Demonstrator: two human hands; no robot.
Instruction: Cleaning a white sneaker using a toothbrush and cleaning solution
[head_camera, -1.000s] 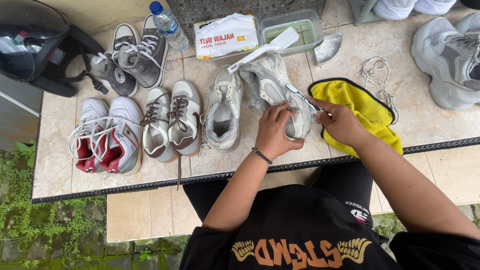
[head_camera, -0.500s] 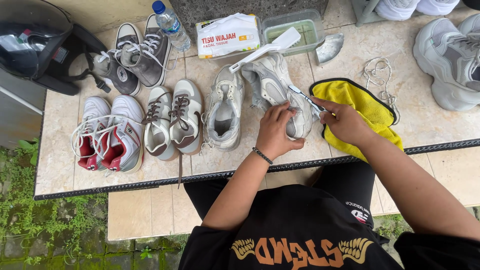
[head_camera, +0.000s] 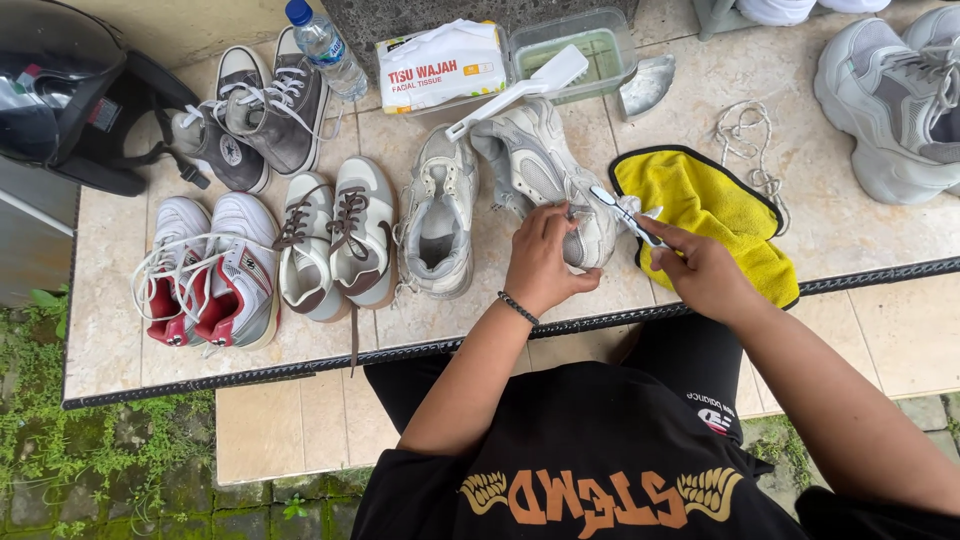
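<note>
Near edge of desk (head_camera: 300, 395): we see left hand (head_camera: 545, 262) closed over side of grey sneaker (head_camera: 545, 175), steadying it. Right hand (head_camera: 700, 268) pinches small brush (head_camera: 625, 212), bristle end touching sneaker's near end. Sneaker long axis runs 11 to 5 o'clock; near end lies between both hands, left hand nearer. Yellow cloth (head_camera: 705, 205) just beside, at 3 o'clock of sneaker; its mate (head_camera: 438, 215) at 9 o'clock. Farther, at 12 o'clock: white brush (head_camera: 520, 88) resting from sneaker onto plastic tub (head_camera: 600, 40), tissue pack (head_camera: 440, 65) beside tub.

beige tiled ledge (head_camera: 120, 340), mossy ground (head_camera: 60, 460) at left, even daylight
</note>
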